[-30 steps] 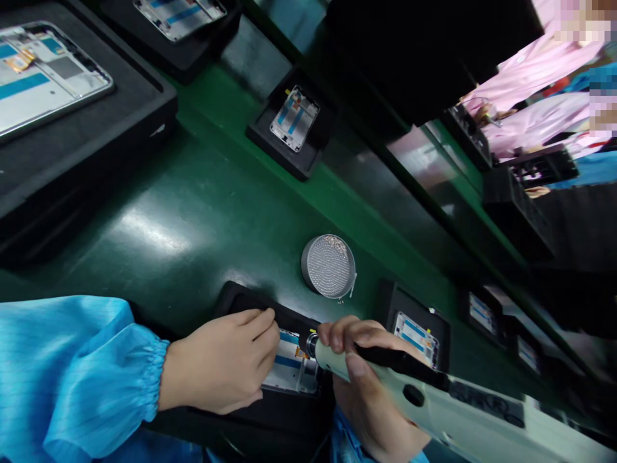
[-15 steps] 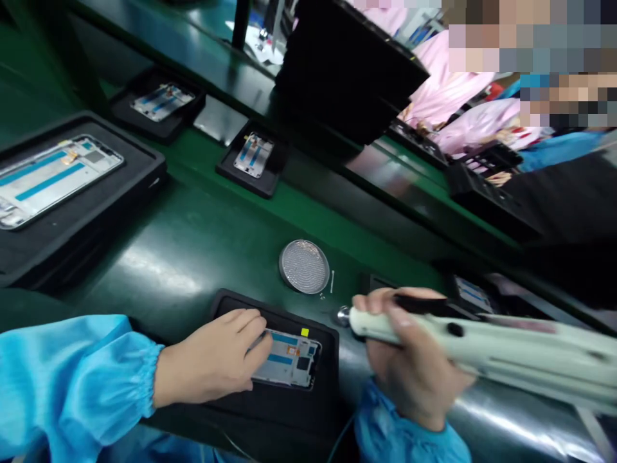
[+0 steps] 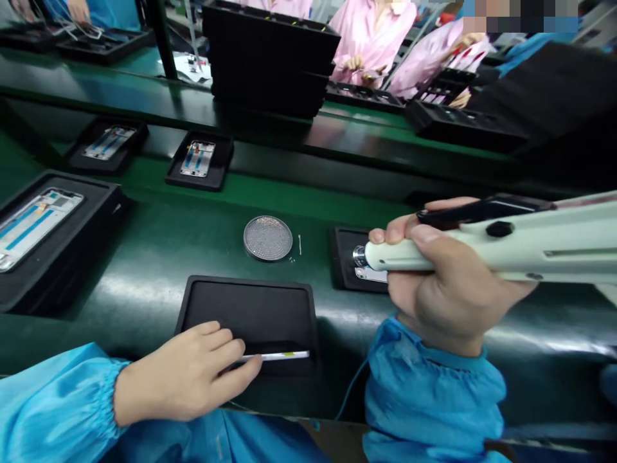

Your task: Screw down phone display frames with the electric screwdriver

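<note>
Left hand point(image 3: 183, 373) is pinching, fingers pressed together, 1 slim white strip point(image 3: 277, 355) with yellow mark, along the near edge of 1 black rubber tray point(image 3: 245, 296). Right hand point(image 3: 448, 289) is gripping, fingers curled, 1 pale green plastic electric screwdriver point(image 3: 506, 241), its steel tip point(image 3: 359, 256) hovering over 1 further black tray point(image 3: 343, 257).

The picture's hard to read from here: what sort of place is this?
Probably a phone assembly line: phone frames in black trays along a green workbench, an electric screwdriver, and workers in pink smocks beyond.
</note>
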